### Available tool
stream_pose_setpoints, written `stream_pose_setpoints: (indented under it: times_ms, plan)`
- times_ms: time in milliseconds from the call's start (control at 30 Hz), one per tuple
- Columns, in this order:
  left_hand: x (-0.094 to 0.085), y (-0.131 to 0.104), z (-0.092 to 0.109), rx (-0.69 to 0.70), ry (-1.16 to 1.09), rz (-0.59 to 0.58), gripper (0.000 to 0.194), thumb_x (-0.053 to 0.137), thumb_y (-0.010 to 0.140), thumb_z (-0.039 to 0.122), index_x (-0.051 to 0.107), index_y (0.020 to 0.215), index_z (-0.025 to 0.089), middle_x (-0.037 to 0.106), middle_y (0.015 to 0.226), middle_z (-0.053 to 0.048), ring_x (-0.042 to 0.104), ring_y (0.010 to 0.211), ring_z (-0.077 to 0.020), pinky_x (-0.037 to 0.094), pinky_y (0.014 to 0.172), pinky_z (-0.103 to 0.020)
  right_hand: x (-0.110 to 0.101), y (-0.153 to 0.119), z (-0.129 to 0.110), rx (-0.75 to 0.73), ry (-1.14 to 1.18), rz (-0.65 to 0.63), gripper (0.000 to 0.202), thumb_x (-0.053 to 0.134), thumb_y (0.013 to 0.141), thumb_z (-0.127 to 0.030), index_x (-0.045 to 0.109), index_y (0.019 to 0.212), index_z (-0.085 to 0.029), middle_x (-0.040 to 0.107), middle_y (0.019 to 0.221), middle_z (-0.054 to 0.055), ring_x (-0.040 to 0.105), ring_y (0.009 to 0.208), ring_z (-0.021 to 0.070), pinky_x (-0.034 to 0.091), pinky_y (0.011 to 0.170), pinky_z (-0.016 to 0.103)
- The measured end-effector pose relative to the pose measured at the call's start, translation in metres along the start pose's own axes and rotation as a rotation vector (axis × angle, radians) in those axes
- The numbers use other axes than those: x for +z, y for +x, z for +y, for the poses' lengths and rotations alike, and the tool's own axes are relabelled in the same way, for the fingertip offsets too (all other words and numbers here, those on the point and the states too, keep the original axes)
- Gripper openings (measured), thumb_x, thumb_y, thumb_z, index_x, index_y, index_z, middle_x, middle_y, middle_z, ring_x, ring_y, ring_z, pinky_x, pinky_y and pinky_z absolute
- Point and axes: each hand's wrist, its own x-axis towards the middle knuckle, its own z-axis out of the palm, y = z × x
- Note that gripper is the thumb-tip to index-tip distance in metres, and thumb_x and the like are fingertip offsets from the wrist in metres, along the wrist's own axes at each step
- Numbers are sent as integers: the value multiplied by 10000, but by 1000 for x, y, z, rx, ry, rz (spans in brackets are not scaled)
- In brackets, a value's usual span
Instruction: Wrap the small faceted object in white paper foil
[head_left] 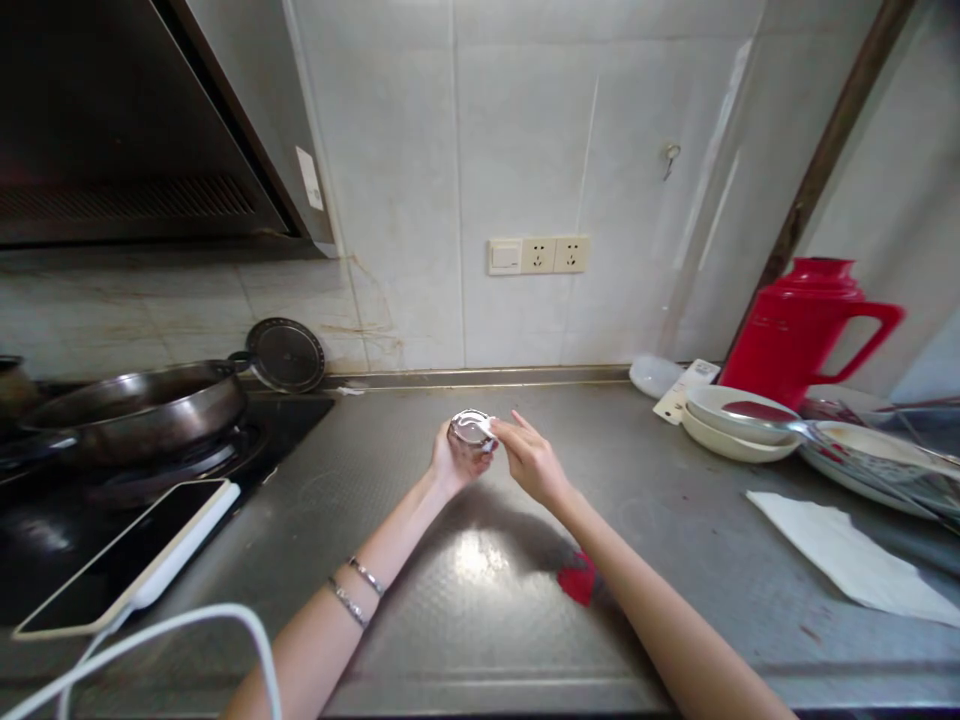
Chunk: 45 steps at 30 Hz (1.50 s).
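My left hand (455,462) is wrapped around a small round cup (471,430), holding it above the middle of the steel counter. The cup has a shiny, whitish top and darker sides. Over its right rim, my right hand (530,452) pinches a small white piece (486,427) between thumb and index finger. Whether this piece is loose or part of the cup's top, I cannot tell. A red scrap (577,579) lies on the counter beside my right forearm, which partly hides it.
A pan (142,410) stands on the stove at left, a phone (131,555) with a white cable in front of it. On the right are a red thermos flask (787,335), stacked bowls (739,440), plates (885,455) and a white paper napkin (847,555).
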Motion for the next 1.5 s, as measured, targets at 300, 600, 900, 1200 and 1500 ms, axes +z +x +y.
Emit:
stream_pose_setpoints:
  times_ms: [300,600,900,1200,1500]
  plan:
    - [0,0,-12,-32,157,94,501,355,868,542,601,942,111,664,689,-106,622,563,-192,453,480,-259,6,-3,1,173,-9,37,390,389,865,-67,606,1162,-197,709,1053,77,681,958,200,488,996,421]
    - [1,-1,-21,-49,373,33,578,292,867,600,613,816,122,607,578,-73,512,442,-147,338,418,-239,-4,4,-8,81,-74,14,392,386,864,-53,580,1174,-193,708,1050,85,676,968,201,524,952,414]
    - [-6,3,-29,35,260,-50,420,364,915,478,596,790,152,550,541,-12,468,441,-117,323,421,-233,-1,7,-23,-179,-47,-29,346,368,887,-48,565,1156,-140,655,1164,139,557,1185,206,445,1035,447]
    - [-12,9,-20,6,-176,-52,329,466,886,389,622,744,137,588,544,-17,500,447,-106,372,451,-246,-1,11,-33,-252,0,-38,329,389,876,-40,568,1136,-132,681,1114,131,576,1162,198,436,1045,449]
    - [-6,0,-7,9,-111,-61,376,407,884,388,639,781,110,646,623,-69,569,504,-150,435,490,-261,-4,6,-18,-207,-37,-17,422,367,826,17,564,1159,-153,682,1114,128,578,1160,189,432,1047,472]
